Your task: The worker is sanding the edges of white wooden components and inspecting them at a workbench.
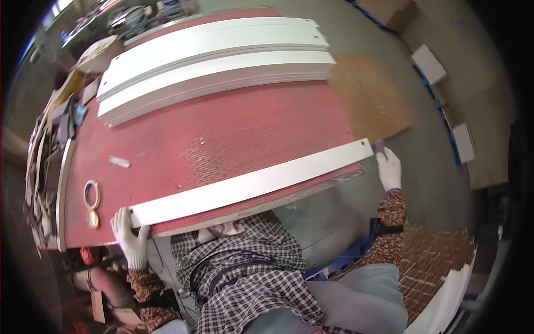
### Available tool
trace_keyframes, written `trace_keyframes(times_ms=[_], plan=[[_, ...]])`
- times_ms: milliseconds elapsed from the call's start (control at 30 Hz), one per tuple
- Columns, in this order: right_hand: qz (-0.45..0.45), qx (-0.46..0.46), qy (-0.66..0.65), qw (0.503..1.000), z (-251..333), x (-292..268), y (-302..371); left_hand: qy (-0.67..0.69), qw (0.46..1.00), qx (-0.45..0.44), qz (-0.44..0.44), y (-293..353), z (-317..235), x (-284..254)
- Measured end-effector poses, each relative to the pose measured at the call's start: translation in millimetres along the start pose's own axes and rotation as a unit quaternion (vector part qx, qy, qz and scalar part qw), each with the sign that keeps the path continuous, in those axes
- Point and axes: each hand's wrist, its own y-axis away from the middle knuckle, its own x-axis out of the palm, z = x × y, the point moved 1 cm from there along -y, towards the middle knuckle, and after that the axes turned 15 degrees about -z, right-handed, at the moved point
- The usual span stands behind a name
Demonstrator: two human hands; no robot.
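Note:
A long white board (250, 183) with a dark hole near each end lies slantwise along the near edge of the red table. My left hand (131, 236), in a white glove, grips the board's left end, fingers against the end and thumb along the near side. Off the table's right edge, my gloved right hand (390, 171) is closed on a small purplish-brown block (380, 147), perhaps a sanding block. The block is close to the board's right end; whether they touch I cannot tell.
Two stacks of white boards (217, 69) lie across the far side of the red table (261, 122). Two tape rolls (92, 218) and a small white strip (119, 162) are at the left. Clutter (47, 167) crowds the left edge. Cardboard (367, 94) lies beyond the right edge.

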Motion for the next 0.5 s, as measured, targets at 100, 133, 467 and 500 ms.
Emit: trace_keyframes(times_ms=[100,133,467,500], plan=[[0.022,-0.046,0.092,0.994,30,-12,4,0.038,0.999,-0.024,-0.005,3,-2,3],[0.014,-0.065,0.085,0.994,33,-13,10,0.041,0.999,-0.018,-0.015,4,5,8],[0.044,-0.258,0.165,0.951,76,6,40,-0.01,0.999,-0.037,-0.036,9,-5,20],[0.039,-0.24,0.187,0.952,65,6,29,-0.013,0.999,-0.027,-0.037,10,-5,22]])
